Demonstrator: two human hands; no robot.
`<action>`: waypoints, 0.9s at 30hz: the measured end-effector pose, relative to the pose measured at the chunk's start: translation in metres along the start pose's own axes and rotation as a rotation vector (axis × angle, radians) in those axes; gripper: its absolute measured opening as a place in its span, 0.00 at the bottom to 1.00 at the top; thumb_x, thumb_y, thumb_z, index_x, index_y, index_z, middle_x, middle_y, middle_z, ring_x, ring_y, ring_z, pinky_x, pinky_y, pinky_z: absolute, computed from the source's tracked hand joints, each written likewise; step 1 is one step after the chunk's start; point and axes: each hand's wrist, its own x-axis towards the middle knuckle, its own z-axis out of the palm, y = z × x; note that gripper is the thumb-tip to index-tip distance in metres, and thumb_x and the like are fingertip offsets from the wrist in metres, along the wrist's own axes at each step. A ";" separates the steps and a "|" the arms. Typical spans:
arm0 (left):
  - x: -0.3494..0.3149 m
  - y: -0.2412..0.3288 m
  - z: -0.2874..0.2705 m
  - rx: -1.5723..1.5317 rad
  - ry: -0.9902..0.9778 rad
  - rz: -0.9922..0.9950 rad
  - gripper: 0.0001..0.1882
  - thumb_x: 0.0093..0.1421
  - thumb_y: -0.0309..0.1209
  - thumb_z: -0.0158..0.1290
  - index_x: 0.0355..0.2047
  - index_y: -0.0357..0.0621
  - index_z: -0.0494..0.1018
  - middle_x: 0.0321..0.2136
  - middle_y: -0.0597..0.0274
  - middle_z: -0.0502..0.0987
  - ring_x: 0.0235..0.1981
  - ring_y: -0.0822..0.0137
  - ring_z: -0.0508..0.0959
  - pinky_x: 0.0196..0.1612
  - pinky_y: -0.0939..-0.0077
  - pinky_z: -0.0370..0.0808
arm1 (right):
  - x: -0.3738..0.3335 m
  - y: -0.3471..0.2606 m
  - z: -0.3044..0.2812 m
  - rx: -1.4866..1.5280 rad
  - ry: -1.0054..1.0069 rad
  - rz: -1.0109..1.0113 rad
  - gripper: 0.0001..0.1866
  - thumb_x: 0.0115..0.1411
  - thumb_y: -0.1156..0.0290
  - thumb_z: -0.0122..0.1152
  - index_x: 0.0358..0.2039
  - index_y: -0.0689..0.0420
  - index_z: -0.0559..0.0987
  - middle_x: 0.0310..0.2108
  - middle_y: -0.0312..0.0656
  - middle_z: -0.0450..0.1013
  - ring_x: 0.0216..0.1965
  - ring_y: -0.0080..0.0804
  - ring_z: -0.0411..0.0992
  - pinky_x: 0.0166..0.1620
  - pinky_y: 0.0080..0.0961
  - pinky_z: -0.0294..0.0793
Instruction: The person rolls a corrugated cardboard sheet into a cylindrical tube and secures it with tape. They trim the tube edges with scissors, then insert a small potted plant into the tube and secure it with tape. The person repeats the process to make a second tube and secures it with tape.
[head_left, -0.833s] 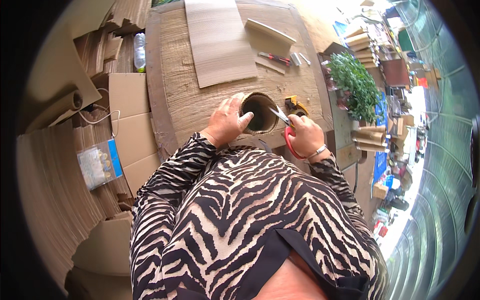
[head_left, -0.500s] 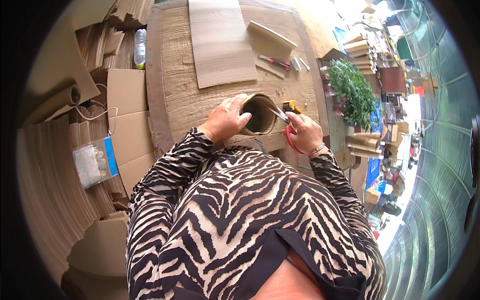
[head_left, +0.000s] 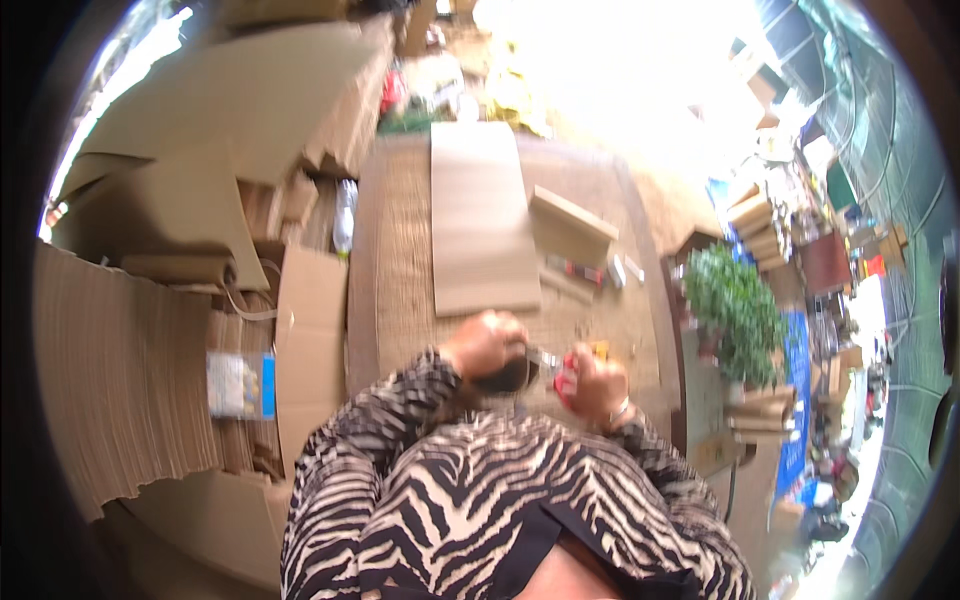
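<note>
1. Nearest me, the left hand (head_left: 490,342) is curled over the far-left edge of the cardboard tube (head_left: 506,377), fingers bent. A moment ago it lay flatter along the side, with the thumb across the rim; now it covers more of the mouth.
2. The right hand (head_left: 598,385) is closed around the red handles of the scissors (head_left: 565,380). The blades point at the tube's right rim — whether they touch or part there, the blur won't let me tell.
3. The tube sits at the near edge of the wooden surface (head_left: 400,225), between the hands. I'd judge the work is a shift of grip at the rim, scissors kept ready.
4. Just past the right hand, a bit of a yellow tool (head_left: 600,349) shows.
5. Farther over lie the corrugated cardboard sheet (head_left: 484,220), the red-and-black knife (head_left: 577,270) and the folded cardboard strip (head_left: 574,214), apparently undisturbed.
6. The whole view has tipped upward — the head has lifted, so more of the bright background shows.
</note>
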 end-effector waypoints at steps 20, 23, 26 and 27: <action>-0.042 0.009 -0.015 0.036 0.241 -0.158 0.08 0.58 0.36 0.59 0.34 0.45 0.78 0.32 0.55 0.77 0.36 0.52 0.78 0.40 0.61 0.77 | 0.013 0.011 0.019 0.003 -0.012 -0.106 0.15 0.43 0.57 0.69 0.29 0.47 0.77 0.26 0.34 0.76 0.30 0.35 0.76 0.35 0.36 0.68; -0.054 0.021 -0.013 0.070 0.312 -0.168 0.12 0.56 0.34 0.61 0.38 0.42 0.77 0.36 0.51 0.77 0.40 0.51 0.77 0.43 0.61 0.76 | 0.003 0.032 0.034 -0.014 0.007 -0.159 0.12 0.45 0.60 0.67 0.28 0.49 0.76 0.21 0.38 0.74 0.23 0.40 0.74 0.29 0.36 0.69; -0.069 0.030 -0.011 -0.077 0.273 -0.325 0.13 0.55 0.31 0.60 0.40 0.41 0.77 0.37 0.51 0.77 0.40 0.51 0.78 0.44 0.62 0.75 | 0.003 0.028 0.028 0.000 -0.007 -0.144 0.09 0.47 0.63 0.66 0.28 0.49 0.77 0.22 0.38 0.76 0.22 0.39 0.75 0.31 0.35 0.72; -0.070 0.026 -0.012 -0.051 0.260 -0.321 0.13 0.55 0.30 0.59 0.41 0.41 0.77 0.37 0.51 0.77 0.39 0.51 0.78 0.44 0.62 0.75 | 0.005 0.028 0.028 -0.043 -0.016 -0.135 0.10 0.47 0.62 0.67 0.28 0.49 0.77 0.22 0.37 0.76 0.24 0.38 0.75 0.33 0.35 0.72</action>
